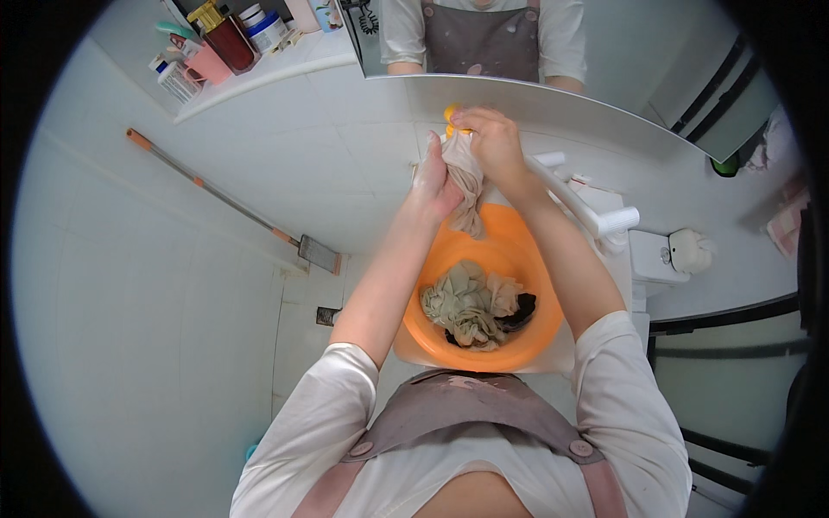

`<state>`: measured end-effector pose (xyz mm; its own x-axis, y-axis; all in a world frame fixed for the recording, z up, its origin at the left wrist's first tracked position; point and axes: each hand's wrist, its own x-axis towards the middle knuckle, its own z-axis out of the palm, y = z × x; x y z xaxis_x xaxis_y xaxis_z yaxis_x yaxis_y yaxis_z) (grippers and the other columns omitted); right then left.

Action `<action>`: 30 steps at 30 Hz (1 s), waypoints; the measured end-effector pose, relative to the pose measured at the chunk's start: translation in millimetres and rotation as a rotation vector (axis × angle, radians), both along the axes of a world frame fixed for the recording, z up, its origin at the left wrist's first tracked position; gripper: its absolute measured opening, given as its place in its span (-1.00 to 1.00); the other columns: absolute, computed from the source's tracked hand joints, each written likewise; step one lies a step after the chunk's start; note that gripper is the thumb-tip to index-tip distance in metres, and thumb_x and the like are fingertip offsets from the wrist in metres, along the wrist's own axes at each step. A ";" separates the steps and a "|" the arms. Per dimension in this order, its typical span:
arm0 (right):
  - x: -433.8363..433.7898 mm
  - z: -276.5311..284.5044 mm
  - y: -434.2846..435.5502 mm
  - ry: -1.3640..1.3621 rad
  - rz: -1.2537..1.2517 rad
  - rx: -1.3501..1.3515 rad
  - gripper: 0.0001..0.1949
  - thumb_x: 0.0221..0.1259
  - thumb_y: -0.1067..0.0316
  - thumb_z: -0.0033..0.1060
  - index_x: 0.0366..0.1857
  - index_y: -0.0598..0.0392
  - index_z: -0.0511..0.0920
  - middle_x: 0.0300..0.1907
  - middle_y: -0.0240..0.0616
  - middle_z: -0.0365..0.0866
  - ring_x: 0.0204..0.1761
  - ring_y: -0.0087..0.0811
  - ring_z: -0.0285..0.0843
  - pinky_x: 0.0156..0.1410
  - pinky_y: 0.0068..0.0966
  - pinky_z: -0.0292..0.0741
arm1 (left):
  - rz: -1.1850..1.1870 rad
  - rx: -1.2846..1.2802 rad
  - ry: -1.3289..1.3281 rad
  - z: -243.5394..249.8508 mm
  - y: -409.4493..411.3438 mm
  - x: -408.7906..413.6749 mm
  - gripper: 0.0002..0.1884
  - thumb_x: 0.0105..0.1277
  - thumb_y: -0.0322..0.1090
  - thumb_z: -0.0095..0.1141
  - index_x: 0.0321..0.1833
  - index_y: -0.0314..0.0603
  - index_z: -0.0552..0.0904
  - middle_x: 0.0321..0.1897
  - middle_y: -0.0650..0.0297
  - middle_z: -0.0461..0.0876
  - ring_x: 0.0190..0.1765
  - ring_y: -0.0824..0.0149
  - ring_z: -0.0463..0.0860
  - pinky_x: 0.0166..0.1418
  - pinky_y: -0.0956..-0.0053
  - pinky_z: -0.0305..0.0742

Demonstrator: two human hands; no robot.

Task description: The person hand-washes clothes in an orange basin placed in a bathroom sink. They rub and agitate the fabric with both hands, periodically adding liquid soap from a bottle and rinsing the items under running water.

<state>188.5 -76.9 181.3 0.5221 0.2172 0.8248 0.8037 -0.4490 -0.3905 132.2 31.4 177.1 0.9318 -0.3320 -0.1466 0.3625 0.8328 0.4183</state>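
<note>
Beyond the rim of an orange plastic basin [431, 272], my left hand [435, 180] holds a wet beige cloth [465, 175] against its palm, thumb up. The cloth's lower end dangles over the basin's far side. My right hand [497, 144] meets the cloth's upper end, its fingers bent over a small yellow-orange object [451, 112]. Those fingers partly cover that object, and its kind is unclear. Inside the basin sit a crumpled pale green cloth [461, 294], a light beige piece [504, 293] and a black piece [518, 314].
A white tubular fixture [573, 201] stands close to my right forearm. Above my hands runs the mirror's lower edge [518, 84]. Toiletries crowd a shelf [278, 65] at upper left. A long-handled floor tool [239, 207] leans by the left wall. The toilet [654, 256] is on the right.
</note>
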 end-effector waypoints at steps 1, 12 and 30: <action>-2.1 0.7 -0.2 0.003 -0.010 -0.005 -0.70 -0.21 0.72 -0.12 -0.42 0.24 0.63 -0.29 -0.09 0.63 -0.18 -0.21 0.60 0.01 -0.43 0.49 | -0.008 -0.001 -0.011 -0.3 -0.1 -0.3 -0.36 0.39 0.14 -0.58 0.29 -0.27 0.15 0.21 0.09 0.30 0.24 0.18 0.33 0.31 0.25 0.21; -43.8 -50.5 -5.2 0.284 -0.204 -0.202 -0.55 0.24 0.24 -0.23 0.17 0.23 0.25 0.26 0.03 0.15 0.33 -0.04 0.01 0.41 -0.30 -0.02 | 0.008 0.145 -0.136 -14.2 -13.1 -47.4 -0.37 0.38 0.16 -0.52 0.31 -0.19 0.14 0.24 0.15 0.26 0.26 0.20 0.30 0.31 0.26 0.22; -202.4 -92.3 -37.4 0.746 -0.155 -0.209 -0.35 0.32 -0.02 -0.35 0.28 0.35 -0.02 0.35 0.15 -0.12 0.41 0.05 -0.29 0.42 -0.06 -0.26 | -0.032 0.061 -0.004 -84.6 -47.2 -156.8 -0.58 0.43 -0.07 -0.37 0.21 -0.13 0.29 0.17 0.20 0.35 0.22 0.25 0.34 0.30 0.30 0.22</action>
<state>-14.0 -114.3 89.1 0.9584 0.2082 0.1953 0.2850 -0.6582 -0.6968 -24.6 -15.9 92.4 0.9216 -0.3521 -0.1634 0.3866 0.7938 0.4696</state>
